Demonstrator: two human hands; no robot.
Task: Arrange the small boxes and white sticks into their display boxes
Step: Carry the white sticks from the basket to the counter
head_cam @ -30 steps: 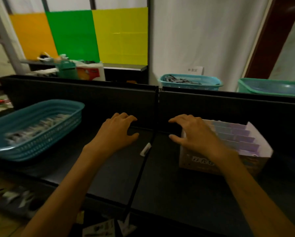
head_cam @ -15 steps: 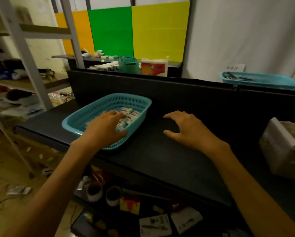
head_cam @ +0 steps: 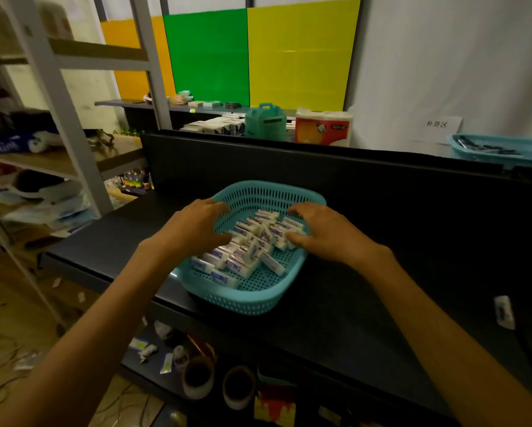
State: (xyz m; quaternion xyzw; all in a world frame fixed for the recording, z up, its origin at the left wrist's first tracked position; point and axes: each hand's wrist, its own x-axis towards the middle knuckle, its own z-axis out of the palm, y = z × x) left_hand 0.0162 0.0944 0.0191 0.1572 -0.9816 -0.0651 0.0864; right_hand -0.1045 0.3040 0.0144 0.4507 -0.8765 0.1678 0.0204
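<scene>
Both hands, the left hand (head_cam: 197, 228) and right hand (head_cam: 321, 234), are spreading loosely over small white cardboard boxes (head_cam: 252, 245) in the teal perforated plastic basket (head_cam: 246, 295), gripping nothing; scooping a few together should work best.

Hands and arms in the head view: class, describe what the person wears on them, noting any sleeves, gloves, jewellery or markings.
Both the left hand and the right hand are bare, without gloves. No rings, watch or wristbands show. Both forearms are uncovered to the frame's edge; no sleeves or markings are visible.
</scene>
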